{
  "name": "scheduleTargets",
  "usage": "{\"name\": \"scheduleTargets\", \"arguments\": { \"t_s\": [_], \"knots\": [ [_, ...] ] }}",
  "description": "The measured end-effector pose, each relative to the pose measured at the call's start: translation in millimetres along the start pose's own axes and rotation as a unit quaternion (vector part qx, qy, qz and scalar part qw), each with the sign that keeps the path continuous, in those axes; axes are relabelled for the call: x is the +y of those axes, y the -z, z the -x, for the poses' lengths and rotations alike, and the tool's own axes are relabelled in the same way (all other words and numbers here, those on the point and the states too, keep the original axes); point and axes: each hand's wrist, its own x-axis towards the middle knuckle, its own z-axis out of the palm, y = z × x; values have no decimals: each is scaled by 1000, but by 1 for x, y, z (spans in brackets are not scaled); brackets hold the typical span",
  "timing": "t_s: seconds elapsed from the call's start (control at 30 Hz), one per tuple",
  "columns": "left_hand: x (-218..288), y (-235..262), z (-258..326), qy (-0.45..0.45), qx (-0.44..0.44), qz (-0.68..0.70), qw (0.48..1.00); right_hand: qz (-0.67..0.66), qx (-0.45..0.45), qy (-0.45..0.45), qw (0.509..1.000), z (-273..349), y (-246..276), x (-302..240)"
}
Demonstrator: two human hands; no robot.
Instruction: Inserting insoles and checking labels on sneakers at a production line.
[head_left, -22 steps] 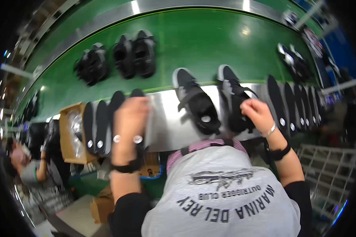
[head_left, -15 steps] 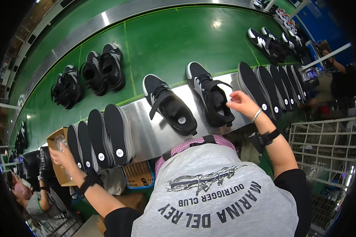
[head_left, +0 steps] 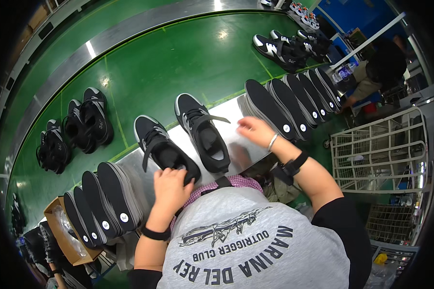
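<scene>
Two black trainers with silver toes lie side by side across the metal ledge, a left trainer (head_left: 165, 148) and a right trainer (head_left: 200, 127), their straps loose. My left hand (head_left: 172, 191) is at the left trainer's heel opening, fingers bent down into it; the fingertips are hidden, so what they hold, if anything, does not show. A pale round sticker shows inside near them. My right hand (head_left: 256, 131) hovers over the metal ledge (head_left: 234, 108), apart from the right trainer, its fingers loosely spread and empty. Close by it leans a stack of black insoles (head_left: 265, 102).
More insole stacks (head_left: 101, 192) with round white stickers stand at the left, beside a cardboard box (head_left: 62, 226) of clear plastic. Other trainers (head_left: 89, 118) lie on the green surface (head_left: 154, 67). A wire cart (head_left: 378, 154) stands at the right; another person (head_left: 381, 72) sits beyond.
My left hand has come from the cardboard box to the left trainer's opening. My right hand has left the right trainer's collar and drawn off to its right. The view has turned.
</scene>
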Motion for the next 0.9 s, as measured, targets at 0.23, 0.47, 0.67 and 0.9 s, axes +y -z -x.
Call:
{"name": "scheduleTargets", "arguments": {
  "t_s": [0.23,0.47,0.67,0.9],
  "knots": [
    [-26,51,20,87,35,-38,995,334,226,-172,899,-4,109,70],
    [30,22,-45,45,41,122,991,376,113,-308,867,-6,126,89],
    [23,-37,-99,-27,103,3,994,279,236,-170,915,9,148,86],
    [29,-28,-118,57,127,212,967,-305,25,-68,950,42,126,-56]
  ]
}}
